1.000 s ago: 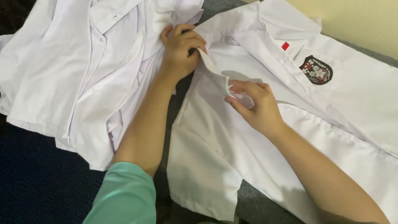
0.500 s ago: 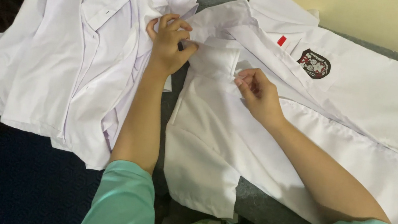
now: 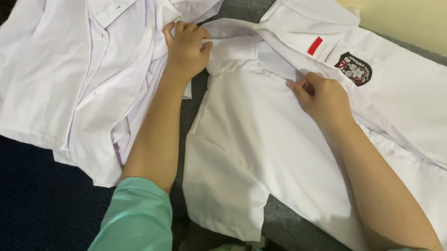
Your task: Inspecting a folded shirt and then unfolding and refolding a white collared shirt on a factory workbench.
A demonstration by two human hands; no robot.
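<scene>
- Left hand (image 3: 186, 47) pinches the white shirt (image 3: 266, 148) at its shoulder.
- Right hand (image 3: 322, 98) clamps the shirt's front placket.
- The shirt lies flat on the grey surface (image 3: 301, 231), beside piled white clothes (image 3: 73, 56).

Single head-worn view, looking steeply down, close over white shirt (image 3: 266, 148), both forearms

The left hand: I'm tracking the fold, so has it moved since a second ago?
Yes. The left hand has shifted away from the red patch, toward the crumpled shirts.
</scene>
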